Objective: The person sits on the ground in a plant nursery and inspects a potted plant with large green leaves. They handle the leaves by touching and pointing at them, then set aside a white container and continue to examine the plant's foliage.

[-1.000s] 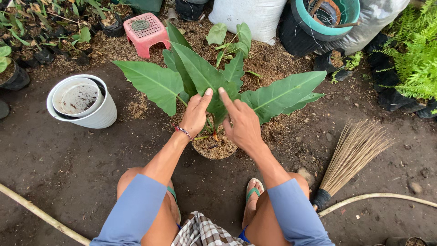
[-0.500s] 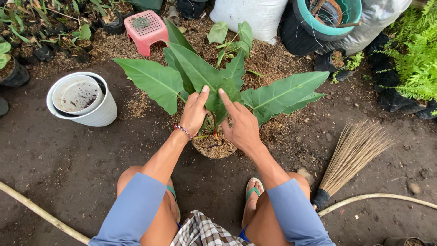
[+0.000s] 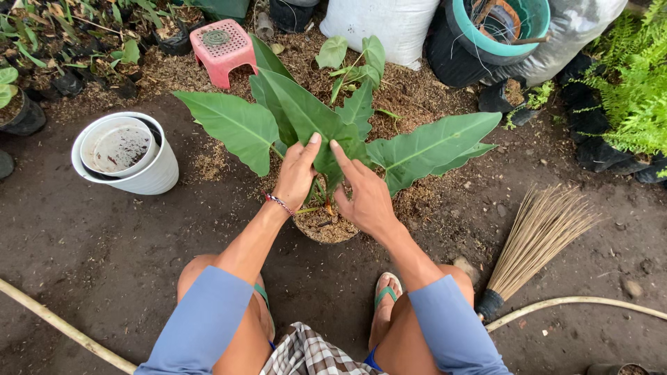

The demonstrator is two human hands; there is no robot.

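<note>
Dark bare soil floor [image 3: 104, 250] under flat daylight; pink stool [image 3: 222, 47] at eleven o'clock; ferns [image 3: 629, 104] at two; broom [image 3: 535, 243] at four.

White nested pots [image 3: 125, 154]; pink stool [image 3: 222, 47]; straw broom [image 3: 535, 243]; teal tub [image 3: 506, 24].

White sack [image 3: 389, 24], top centre

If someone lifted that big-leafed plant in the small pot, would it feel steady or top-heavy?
Probably top-heavy: the broad leaves spread far wider than the small pot, so it may tip. The leaves look floppy on thin stalks and would likely sway. The loose mix in the pot might spill if tilted. Both the left hand and right hand rest at its centre.
</note>
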